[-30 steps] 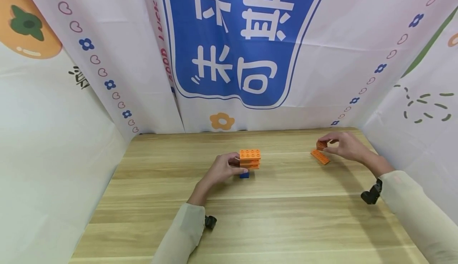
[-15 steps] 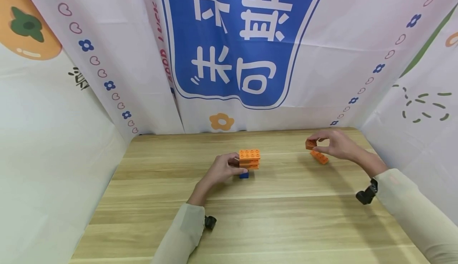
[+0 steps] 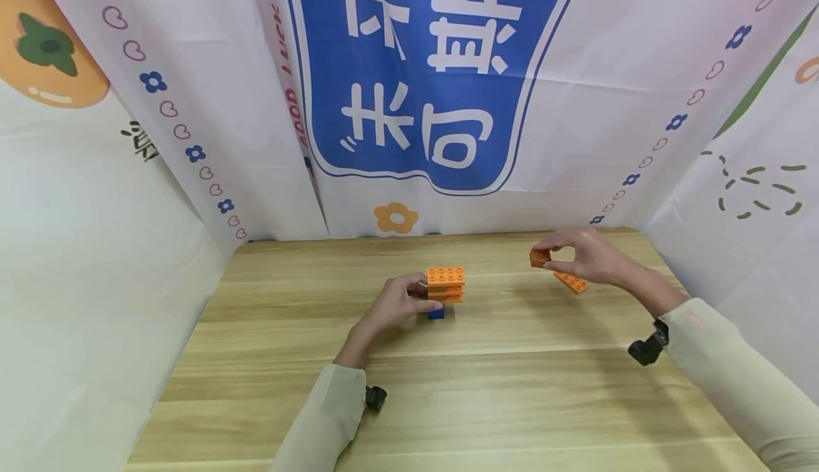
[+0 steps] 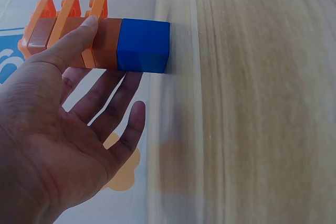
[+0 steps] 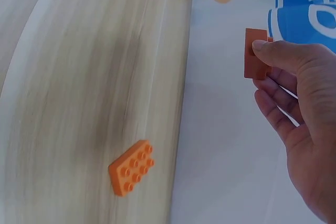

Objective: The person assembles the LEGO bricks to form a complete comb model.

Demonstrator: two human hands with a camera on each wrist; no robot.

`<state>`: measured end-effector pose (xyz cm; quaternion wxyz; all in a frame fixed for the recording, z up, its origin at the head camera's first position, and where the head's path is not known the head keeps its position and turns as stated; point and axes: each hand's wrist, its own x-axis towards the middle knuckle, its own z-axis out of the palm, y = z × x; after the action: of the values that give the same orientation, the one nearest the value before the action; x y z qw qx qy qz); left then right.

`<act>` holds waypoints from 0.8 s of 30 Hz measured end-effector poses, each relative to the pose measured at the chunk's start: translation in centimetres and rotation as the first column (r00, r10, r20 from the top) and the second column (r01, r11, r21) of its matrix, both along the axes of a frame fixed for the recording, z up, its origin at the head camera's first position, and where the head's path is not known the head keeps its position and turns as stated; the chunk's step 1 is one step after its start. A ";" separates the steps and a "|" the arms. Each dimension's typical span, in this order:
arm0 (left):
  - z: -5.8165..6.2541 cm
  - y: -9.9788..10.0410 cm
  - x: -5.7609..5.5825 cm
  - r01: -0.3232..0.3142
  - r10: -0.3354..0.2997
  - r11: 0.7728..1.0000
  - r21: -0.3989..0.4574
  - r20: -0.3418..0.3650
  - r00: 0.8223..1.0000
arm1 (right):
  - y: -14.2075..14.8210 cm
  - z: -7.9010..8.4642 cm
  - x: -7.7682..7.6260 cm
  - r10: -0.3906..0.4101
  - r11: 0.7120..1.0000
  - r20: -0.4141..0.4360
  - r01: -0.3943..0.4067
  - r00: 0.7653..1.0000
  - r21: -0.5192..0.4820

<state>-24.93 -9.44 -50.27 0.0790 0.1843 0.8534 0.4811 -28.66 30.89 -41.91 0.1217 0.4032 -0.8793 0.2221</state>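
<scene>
My left hand (image 3: 398,301) grips a stack of toy building bricks (image 3: 446,277) from its left side, thumb across the front. In the left wrist view, the stack has a blue brick (image 4: 144,45) at the bottom, with brown bricks (image 4: 107,43) and overhanging bright orange plates (image 4: 64,22) alternating above it. At the right, my right hand (image 3: 591,255) pinches a small brown brick (image 3: 540,257) between thumb and fingers, raised over the table. Behind and below that hand, a loose orange plate (image 3: 571,282) lies studs up, also seen whole in the right wrist view.
The wooden table (image 3: 409,401) ends at a hanging white cloth (image 3: 576,124) along the back, with more cloth at both sides. A black wrist camera (image 3: 649,344) sits at the right cuff and another camera (image 3: 375,397) at the left cuff.
My right hand has moved left with the brown brick, away from above the loose orange plate, uncovering more of it. The left hand and the stack have stayed in place.
</scene>
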 end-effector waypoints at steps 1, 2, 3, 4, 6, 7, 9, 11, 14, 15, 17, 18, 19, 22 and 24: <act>0.0 0.0 0.0 0.000 0.000 1.000 -0.001 0.000 1.000 | -0.2 0.1 0.0 0.012 1.000 -0.002 -0.012 1.000 -0.005; 0.0 0.0 0.0 0.000 0.000 1.000 -0.001 0.000 1.000 | -0.4 0.2 0.1 0.022 1.000 -0.001 -0.022 1.000 -0.010; 0.0 0.0 0.0 0.000 0.000 1.000 -0.002 0.000 1.000 | -0.5 0.3 0.1 0.030 1.000 -0.001 -0.030 1.000 -0.010; 0.0 0.0 0.0 0.000 0.000 1.000 -0.001 0.001 1.000 | -0.7 0.4 0.2 0.037 0.999 0.002 -0.037 0.999 -0.011; 0.1 0.0 0.0 0.000 0.000 1.000 -0.002 0.000 1.000 | -1.0 0.5 0.2 0.045 0.999 0.004 -0.045 0.999 -0.007; 0.1 -0.1 0.0 0.001 -0.001 1.000 -0.002 -0.001 1.000 | -1.1 0.6 0.3 0.048 0.999 0.003 -0.048 0.999 -0.005; 0.1 -0.1 0.0 0.004 -0.004 1.000 0.000 -0.003 1.000 | -1.4 0.7 0.3 0.056 0.998 -0.001 -0.056 0.998 0.001; 0.0 -0.1 0.0 0.006 -0.006 1.000 0.001 -0.004 1.000 | -1.8 0.9 0.3 0.072 0.997 -0.014 -0.072 0.997 0.002; 0.0 -0.1 0.0 0.007 -0.007 1.000 0.003 -0.002 1.000 | -2.4 1.0 0.3 0.111 0.994 -0.029 -0.111 0.993 -0.013; 0.0 -0.1 0.0 0.006 -0.006 1.000 0.002 -0.002 1.000 | -2.6 1.1 0.3 0.124 0.992 -0.031 -0.125 0.992 -0.021; 0.0 -0.1 0.0 0.006 -0.006 1.000 0.001 -0.002 1.000 | -3.0 1.2 0.3 0.149 0.988 -0.034 -0.150 0.988 -0.034; 0.0 -0.1 0.0 0.006 -0.006 1.000 0.000 -0.003 1.000 | -3.1 1.3 0.3 0.161 0.986 -0.032 -0.163 0.986 -0.041; 0.1 -0.1 0.0 0.007 -0.007 1.000 -0.002 -0.004 1.000 | -3.3 1.3 0.3 0.172 0.984 -0.031 -0.173 0.985 -0.047; 0.1 -0.1 0.0 0.011 -0.011 1.000 -0.002 -0.007 1.000 | -3.9 1.5 0.3 0.203 0.977 -0.030 -0.205 0.979 -0.054; 0.1 -0.1 0.0 0.013 -0.013 1.000 -0.001 -0.007 1.000 | -4.3 1.6 0.3 0.221 0.974 -0.032 -0.222 0.975 -0.053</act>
<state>-24.92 -9.56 -50.15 0.0792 0.1914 0.8527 0.4796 -28.35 26.61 -40.30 0.1189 0.4980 -0.8207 0.2536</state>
